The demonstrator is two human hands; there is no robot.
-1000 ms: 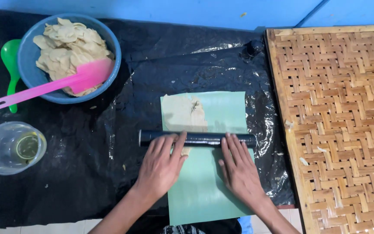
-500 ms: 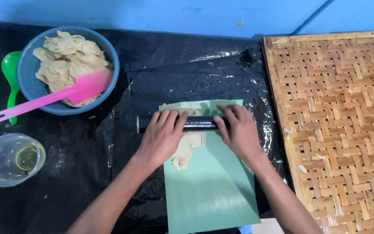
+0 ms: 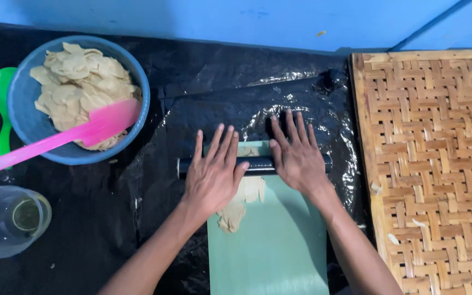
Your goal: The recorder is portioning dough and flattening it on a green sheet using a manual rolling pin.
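A black rolling pin (image 3: 258,164) lies across the far end of a pale green sheet (image 3: 271,246) on black plastic. My left hand (image 3: 214,172) presses flat on the pin's left part, fingers spread. My right hand (image 3: 295,153) lies flat on its right part, fingers stretched past it onto the plastic. A flattened strip of beige dough (image 3: 241,205) shows on the sheet just behind the pin, partly under my left hand.
A blue bowl (image 3: 34,128) of flat beige dough pieces (image 3: 75,76) stands at the far left with a pink spatula (image 3: 55,139) resting in it. A green spoon (image 3: 0,104) lies beside it. A clear cup (image 3: 6,221) stands near left. A woven bamboo tray (image 3: 432,169) fills the right.
Both hands have pushed the rolling pin away from me, from the sheet's middle to its far end. The dough lump ahead of the pin is now a flattened strip behind it.
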